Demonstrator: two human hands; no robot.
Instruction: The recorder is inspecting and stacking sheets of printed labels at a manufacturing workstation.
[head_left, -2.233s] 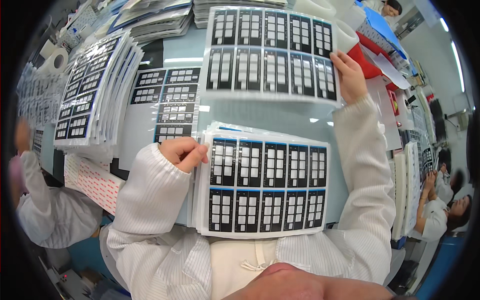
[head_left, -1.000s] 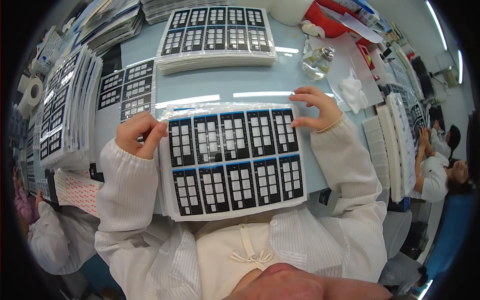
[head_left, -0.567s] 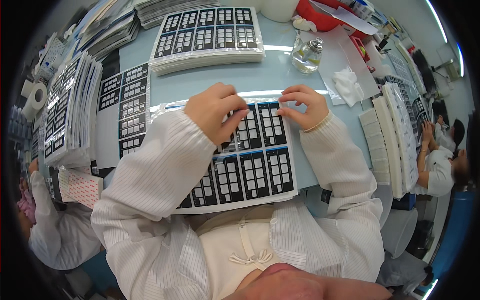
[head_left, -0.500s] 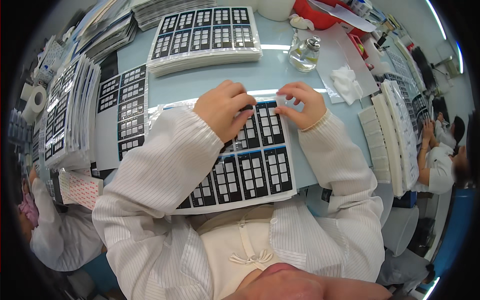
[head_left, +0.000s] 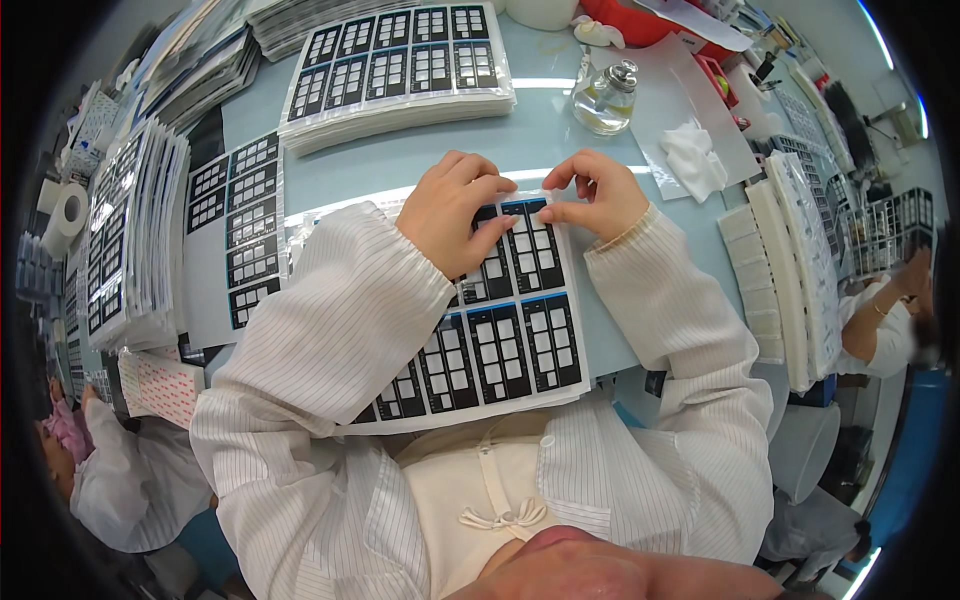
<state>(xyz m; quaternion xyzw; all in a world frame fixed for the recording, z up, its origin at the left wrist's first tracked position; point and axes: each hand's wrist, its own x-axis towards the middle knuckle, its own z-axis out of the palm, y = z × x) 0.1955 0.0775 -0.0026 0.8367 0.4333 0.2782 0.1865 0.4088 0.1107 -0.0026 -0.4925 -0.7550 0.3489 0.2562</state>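
In front of me, at the table's near edge, lies a sheet of black panels (head_left: pixel 484 312) with white rectangles and blue strips. My left hand (head_left: pixel 455 212) is at its top edge, fingers curled and thumb over the upper panels. Beside it, my right hand (head_left: pixel 603 197) bends its index finger and thumb toward each other at the top right corner. A clear film seems to lie along that edge. Whatever sits between the fingertips of either hand is too small to make out. My left sleeve covers the sheet's left part.
Beyond my hands stands a thick stack of similar sheets (head_left: pixel 395 115). More sheets (head_left: pixel 130 230) pile up at left, near a paper roll (head_left: pixel 68 210). A glass bottle (head_left: pixel 606 100) of clear liquid and a crumpled white cloth (head_left: pixel 694 162) are at right. Co-workers sit on both sides.
My right hand has shifted slightly left, its finger and thumb closer to the sheet's corner. My left hand has moved a little right. At far right, a co-worker's hand has raised a panel sheet.
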